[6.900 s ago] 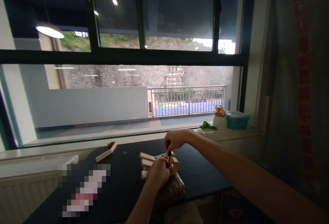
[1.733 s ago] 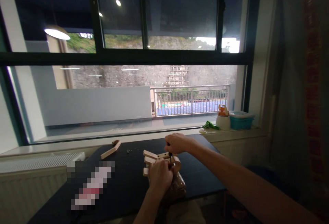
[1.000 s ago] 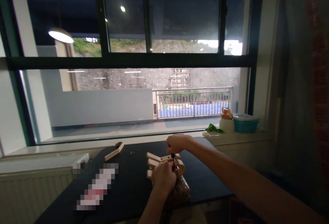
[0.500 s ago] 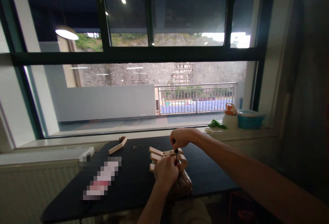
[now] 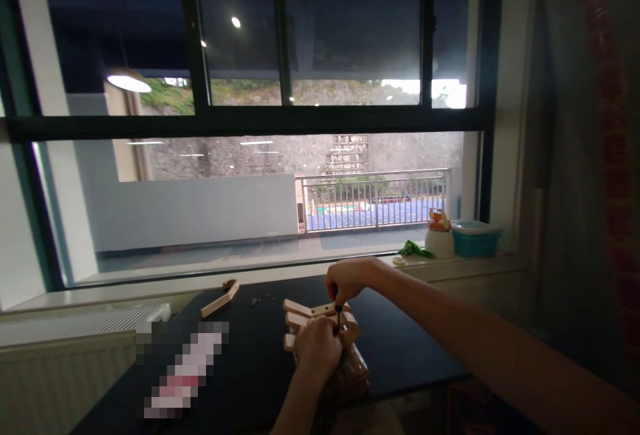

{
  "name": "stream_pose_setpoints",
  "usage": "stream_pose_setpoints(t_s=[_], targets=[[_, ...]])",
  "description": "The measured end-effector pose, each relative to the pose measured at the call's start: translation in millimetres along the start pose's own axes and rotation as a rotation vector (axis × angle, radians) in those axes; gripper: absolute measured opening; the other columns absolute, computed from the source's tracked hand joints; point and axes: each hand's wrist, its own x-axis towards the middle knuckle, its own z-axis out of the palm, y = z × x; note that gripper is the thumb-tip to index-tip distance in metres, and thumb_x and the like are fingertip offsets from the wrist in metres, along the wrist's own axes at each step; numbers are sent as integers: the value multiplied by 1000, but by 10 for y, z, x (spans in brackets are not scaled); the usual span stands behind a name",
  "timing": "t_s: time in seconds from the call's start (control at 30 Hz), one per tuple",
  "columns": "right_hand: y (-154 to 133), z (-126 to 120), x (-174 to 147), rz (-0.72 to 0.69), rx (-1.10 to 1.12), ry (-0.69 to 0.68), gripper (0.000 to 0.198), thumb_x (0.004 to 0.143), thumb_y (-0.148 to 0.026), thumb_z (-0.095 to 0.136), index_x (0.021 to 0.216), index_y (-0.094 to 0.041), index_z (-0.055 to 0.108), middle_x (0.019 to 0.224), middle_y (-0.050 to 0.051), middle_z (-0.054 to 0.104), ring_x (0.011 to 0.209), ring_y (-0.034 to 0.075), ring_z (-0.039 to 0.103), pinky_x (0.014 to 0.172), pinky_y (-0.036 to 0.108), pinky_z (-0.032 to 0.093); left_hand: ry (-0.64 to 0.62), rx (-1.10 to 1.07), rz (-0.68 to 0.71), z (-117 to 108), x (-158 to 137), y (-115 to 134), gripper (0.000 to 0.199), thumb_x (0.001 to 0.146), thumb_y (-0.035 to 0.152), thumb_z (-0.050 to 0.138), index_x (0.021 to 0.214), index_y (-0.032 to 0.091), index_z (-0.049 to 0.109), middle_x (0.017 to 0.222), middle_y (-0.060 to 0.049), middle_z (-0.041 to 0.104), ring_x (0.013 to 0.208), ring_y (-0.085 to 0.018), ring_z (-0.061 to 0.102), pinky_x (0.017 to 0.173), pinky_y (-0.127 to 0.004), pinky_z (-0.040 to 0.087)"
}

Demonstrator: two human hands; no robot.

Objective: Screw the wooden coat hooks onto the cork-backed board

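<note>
Head view showed the right hand (image 5: 346, 279) clenched on an upright screwdriver (image 5: 339, 316), directly above the wooden assembly (image 5: 306, 315) that the left hand (image 5: 318, 350) gripped on the worktop (image 5: 250, 362).

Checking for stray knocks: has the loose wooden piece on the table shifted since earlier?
No. The loose wooden piece lies beside the small screws, as before.

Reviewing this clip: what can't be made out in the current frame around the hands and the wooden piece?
- Head view: the screwdriver tip and any screw are hidden between the left hand and right hand.
- The wooden assembly is partly covered by the left hand; its shape is unclear.
- The brownish item under it is too dark to identify.
- Small bits on the black table are too small.
- A pixelated patch hides something.
</note>
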Motion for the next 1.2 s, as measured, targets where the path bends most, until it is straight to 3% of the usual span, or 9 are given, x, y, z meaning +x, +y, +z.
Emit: stream_pose_setpoints(t_s=[0.2, 0.4, 0.57, 0.7, 0.9, 1.2], targets=[[9, 85, 18, 47, 24, 0, 32, 71, -26, 59, 99, -12, 69, 90, 8, 70, 73, 15, 61, 57, 21, 40, -1, 6, 6, 7, 3, 15, 23, 79, 35, 49, 85, 25, 69, 93, -5, 69, 93, -22, 61, 76, -30, 41], [19, 94, 42, 121, 34, -8, 36, 75, -30, 51, 88, -4, 70, 78, 14, 69, 62, 17, 59, 49, 25, 39, 20, 9, -2, 20, 7, 11, 22, 78, 33, 50, 86, 25, 68, 93, -5, 69, 94, -22, 62, 76, -29, 42], [59, 7, 51, 94, 96, -75, 35, 72, -30, 57, 97, -8, 68, 77, 8, 69, 56, 12, 58, 48, 21, 41, 17, 5, 1, 26, 12, -3, 20, 77, 34, 51, 81, 26, 69, 90, -4, 70, 91, -21, 62, 73, -29, 42], [62, -42, 37, 48, 99, -43, 34, 71, -22, 58, 103, -12, 67, 87, 6, 70, 64, 11, 59, 52, 18, 42, 19, 6, -3, 21, 6, 3, 21, 77, 34, 51, 83, 26, 69, 92, -4, 70, 93, -22, 62, 74, -29, 42], [39, 14, 31, 55, 30, 35, 32, 72, -23, 58, 100, -13, 70, 92, 7, 70, 74, 16, 61, 57, 21, 42, 12, 5, 4, 3, -11, 20, 24, 79, 34, 49, 88, 25, 68, 94, -5, 69, 96, -23, 61, 78, -30, 41], [-62, 90, 14, 156, -13, 158, 43, 79, -35, 48, 106, -6, 66, 106, 22, 64, 93, 28, 61, 67, 32, 46, 6, -12, 1, 1, -4, 10, 22, 77, 34, 50, 87, 27, 69, 92, -4, 70, 93, -22, 62, 76, -30, 42]])
